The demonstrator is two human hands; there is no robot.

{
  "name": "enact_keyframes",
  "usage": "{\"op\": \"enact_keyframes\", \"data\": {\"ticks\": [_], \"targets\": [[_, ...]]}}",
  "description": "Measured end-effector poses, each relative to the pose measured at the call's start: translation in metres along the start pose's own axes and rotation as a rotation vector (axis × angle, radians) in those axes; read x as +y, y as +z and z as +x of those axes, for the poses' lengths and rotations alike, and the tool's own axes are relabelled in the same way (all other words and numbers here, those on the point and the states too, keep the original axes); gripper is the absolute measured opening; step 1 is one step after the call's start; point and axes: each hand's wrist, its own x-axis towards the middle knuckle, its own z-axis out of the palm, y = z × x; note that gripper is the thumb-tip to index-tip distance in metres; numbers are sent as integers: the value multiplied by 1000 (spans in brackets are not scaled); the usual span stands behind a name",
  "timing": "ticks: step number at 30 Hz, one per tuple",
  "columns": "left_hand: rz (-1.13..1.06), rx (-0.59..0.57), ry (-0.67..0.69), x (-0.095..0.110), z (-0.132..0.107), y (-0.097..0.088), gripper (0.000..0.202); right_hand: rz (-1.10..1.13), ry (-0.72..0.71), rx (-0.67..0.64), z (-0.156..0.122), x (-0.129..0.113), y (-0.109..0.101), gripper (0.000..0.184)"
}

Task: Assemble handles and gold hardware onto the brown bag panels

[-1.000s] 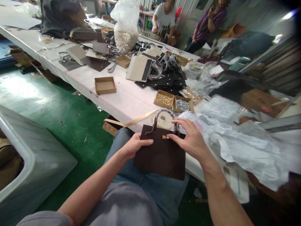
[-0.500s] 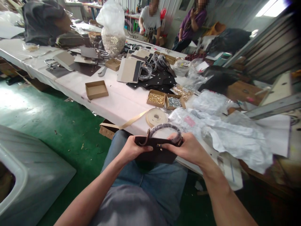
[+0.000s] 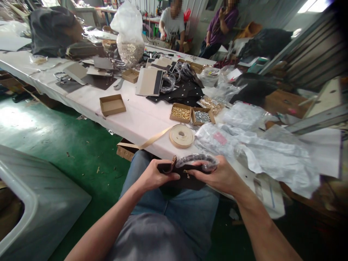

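Observation:
Over my lap I hold a small dark brown handbag (image 3: 187, 181) tipped almost flat, top edge toward me. My left hand (image 3: 153, 176) grips its left top corner, fingers closed. My right hand (image 3: 217, 177) is closed on the right side, next to the plastic-wrapped handle (image 3: 197, 158) and a small gold clasp (image 3: 187, 175). A roll of tan ribbon (image 3: 181, 136) lies on the white table (image 3: 141, 119) just beyond the bag, its tail trailing left.
Two small boxes of gold studs (image 3: 181, 112) and silver studs (image 3: 201, 116) stand beyond the ribbon. An empty cardboard box (image 3: 112, 104) lies at left. Crumpled plastic bags (image 3: 252, 148) cover the right. Two people (image 3: 174, 21) work at the far end. Green floor lies left.
The bag has tipped from upright and facing me to nearly flat, and sunk lower toward my lap. Both hands kept their hold on its top edge.

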Motion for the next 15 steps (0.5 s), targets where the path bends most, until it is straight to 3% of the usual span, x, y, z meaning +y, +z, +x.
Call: {"op": "enact_keyframes", "data": {"ticks": [2, 6, 13, 15], "targets": [[18, 31, -12, -3, 2, 1, 32, 14, 23, -42, -1, -1, 3, 18], [18, 209, -3, -10, 8, 13, 32, 6, 54, -17, 0, -5, 7, 20], [211, 585, 170, -13, 6, 34, 35, -4, 16, 88, 0, -14, 7, 10], [266, 645, 212, -16, 4, 37, 35, -33, -18, 82, -1, -16, 7, 6]]}}
